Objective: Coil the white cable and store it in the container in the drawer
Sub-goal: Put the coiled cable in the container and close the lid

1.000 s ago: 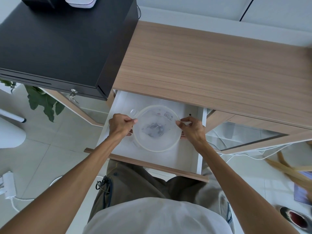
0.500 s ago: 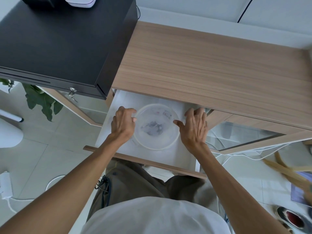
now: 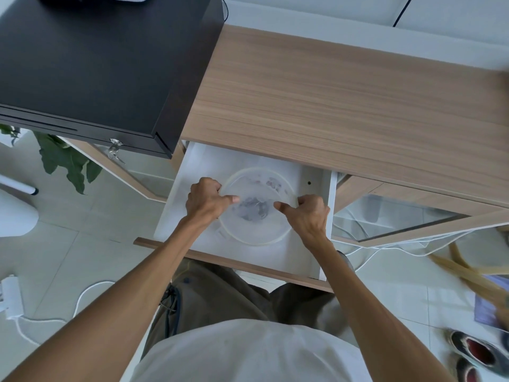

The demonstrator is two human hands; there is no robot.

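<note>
- The drawer (image 3: 308, 257) stands pulled out from under the wooden table (image 3: 344, 111); it is white inside, with a wooden front edge.
- A round clear container (image 3: 259, 227) sits in the middle of the drawer, and a clear lid (image 3: 256, 188) lies over its top.
- The left hand (image 3: 205, 201) is on the left rim of the container. Its fingers are curled over the edge and the thumb points inward across the lid, so the grip is closed on the lid and rim.
- The right hand (image 3: 309, 215) is on the right rim in a mirrored pose, fingers curled, thumb pointing inward, also clamped on the lid edge.
- Through the lid a greyish blurred shape shows at the bottom of the container. I cannot tell if it is the coiled cable; the plastic is too cloudy.
- A black box (image 3: 91, 59) stands on the left part of the table, with a key (image 3: 114, 150) in its front lock.
- On the floor at the left lies a white power strip (image 3: 9, 295) with its cord, and green leaves (image 3: 66, 161) hang under the box.
- More white wires (image 3: 385, 244) run on the floor to the right of the drawer, and shoes (image 3: 476, 351) are at the lower right corner.
</note>
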